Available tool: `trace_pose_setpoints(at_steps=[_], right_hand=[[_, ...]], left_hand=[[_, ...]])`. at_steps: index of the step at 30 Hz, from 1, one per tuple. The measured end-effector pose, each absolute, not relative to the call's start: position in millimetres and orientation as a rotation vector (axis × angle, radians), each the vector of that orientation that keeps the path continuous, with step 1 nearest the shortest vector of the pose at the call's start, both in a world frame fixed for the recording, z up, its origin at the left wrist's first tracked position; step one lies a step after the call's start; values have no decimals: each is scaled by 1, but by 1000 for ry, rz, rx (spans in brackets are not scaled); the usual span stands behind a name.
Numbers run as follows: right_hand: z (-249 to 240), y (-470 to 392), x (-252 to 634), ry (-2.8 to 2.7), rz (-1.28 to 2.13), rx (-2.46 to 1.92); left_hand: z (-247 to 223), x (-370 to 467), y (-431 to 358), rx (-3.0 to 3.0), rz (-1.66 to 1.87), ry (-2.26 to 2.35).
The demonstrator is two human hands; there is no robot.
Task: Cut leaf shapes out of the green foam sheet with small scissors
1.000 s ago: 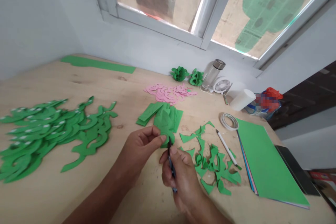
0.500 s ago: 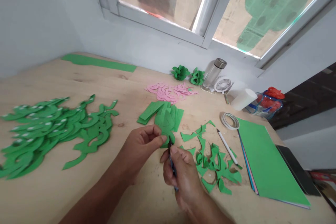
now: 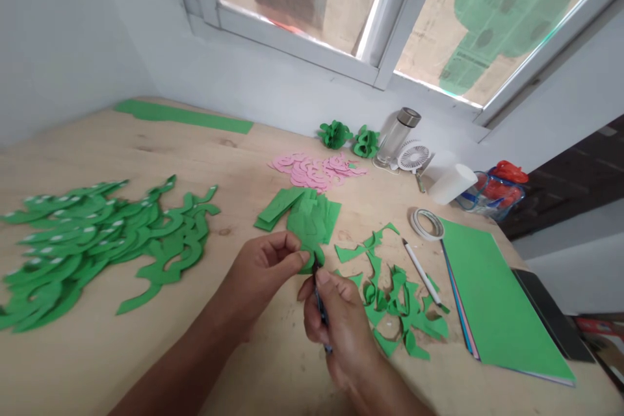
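Note:
In the middle of the table, my left hand (image 3: 270,266) pinches a piece of green paper (image 3: 308,259) between thumb and fingers. My right hand (image 3: 338,312) is closed around dark scissors (image 3: 319,302), whose blades meet the paper's right edge; the grip hides most of them. Just beyond my hands lies a stack of green paper pieces (image 3: 324,214). Curly green scraps (image 3: 402,299) are scattered to the right of my right hand. On the left is a large pile of curved green cutouts (image 3: 107,234), some with white patches.
Pink cutouts (image 3: 312,170), two green paper balls (image 3: 335,134), a bottle (image 3: 397,136) and a small fan (image 3: 413,155) stand toward the wall. At right are a tape roll (image 3: 428,224), a white pen (image 3: 422,272) and green sheets (image 3: 507,299).
My hands stay almost in the same place. The pointed upper part of the held green paper no longer stands up above my left fingers.

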State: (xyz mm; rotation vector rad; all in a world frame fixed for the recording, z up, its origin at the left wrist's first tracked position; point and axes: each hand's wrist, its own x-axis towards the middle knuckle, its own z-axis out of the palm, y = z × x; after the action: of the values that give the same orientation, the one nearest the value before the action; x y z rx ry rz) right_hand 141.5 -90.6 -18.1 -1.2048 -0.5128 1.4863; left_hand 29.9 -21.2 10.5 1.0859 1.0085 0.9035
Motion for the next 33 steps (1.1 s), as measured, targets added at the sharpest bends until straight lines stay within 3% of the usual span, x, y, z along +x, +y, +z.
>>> trace_pose_setpoints(at_steps=[33], right_hand=[[-20, -91, 145, -587, 1503, -1187]], left_hand=[[11, 26, -18, 1090, 842, 992]])
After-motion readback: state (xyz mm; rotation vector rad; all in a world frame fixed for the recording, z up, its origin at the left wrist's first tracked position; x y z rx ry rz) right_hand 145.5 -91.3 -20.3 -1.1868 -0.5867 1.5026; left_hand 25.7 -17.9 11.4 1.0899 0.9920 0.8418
